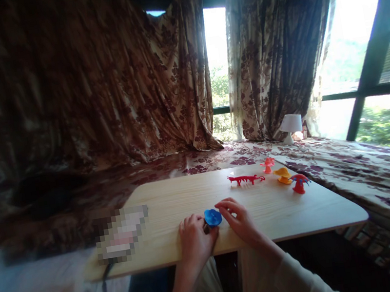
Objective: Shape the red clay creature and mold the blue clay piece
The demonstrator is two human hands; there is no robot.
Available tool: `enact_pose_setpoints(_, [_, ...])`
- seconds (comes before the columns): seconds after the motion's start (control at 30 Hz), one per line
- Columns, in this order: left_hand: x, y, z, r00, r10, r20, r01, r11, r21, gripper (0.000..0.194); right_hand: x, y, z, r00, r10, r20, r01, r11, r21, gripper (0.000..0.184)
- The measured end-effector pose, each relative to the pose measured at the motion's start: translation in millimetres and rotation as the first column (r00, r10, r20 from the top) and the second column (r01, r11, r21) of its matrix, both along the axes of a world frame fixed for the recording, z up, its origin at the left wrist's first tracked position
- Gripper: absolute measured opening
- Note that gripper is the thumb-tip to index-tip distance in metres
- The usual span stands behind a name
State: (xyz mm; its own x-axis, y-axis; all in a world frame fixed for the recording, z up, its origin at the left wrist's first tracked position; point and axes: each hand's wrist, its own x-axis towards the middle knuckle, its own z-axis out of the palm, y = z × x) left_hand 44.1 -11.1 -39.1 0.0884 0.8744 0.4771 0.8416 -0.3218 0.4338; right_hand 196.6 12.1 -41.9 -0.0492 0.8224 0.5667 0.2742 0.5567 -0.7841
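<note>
Near the front edge of the table, my left hand (195, 237) is closed around a small blue plastic piece with a round, dish-like top (213, 217). Its lower part is hidden by my fingers. At the right rim of the blue piece is my right hand (239, 218), its thumb and index finger curled together in a pinch. Whatever those fingertips hold, if anything, is too small to make out. Farther back lies a long red toy piece with spiky legs (246, 180).
On the right of the wooden table (166, 197) stand a red toy (267, 165), a yellow mushroom-shaped toy (283, 176) and a red one with blue spikes (299, 184). A pixelated flat object with a cable (122, 236) lies left. A white lamp (291, 124) stands beyond.
</note>
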Motion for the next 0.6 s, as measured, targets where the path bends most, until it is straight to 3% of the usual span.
enact_pose_setpoints(0.3, [0.3,1.0,-2.9,1.000,0.022,-0.019,-0.022,1.000,-0.009,0.017,0.5,10.7,-4.2,0.972,-0.026,0.232,0.021,0.999,0.024,0.014])
enact_pose_setpoints(0.43, [0.1,-0.4,-1.6,1.000,0.021,-0.001,-0.021,1.000,-0.022,0.014,7.1,18.1,8.6,0.917,0.019,0.399,-0.045,0.997,0.055,0.008])
enact_pose_setpoints(0.6, [1.1,-2.5,0.5,1.000,0.025,0.018,-0.025,0.999,-0.023,0.009,8.1,22.4,35.4,0.777,0.067,0.625,-0.142,0.987,0.071,0.010])
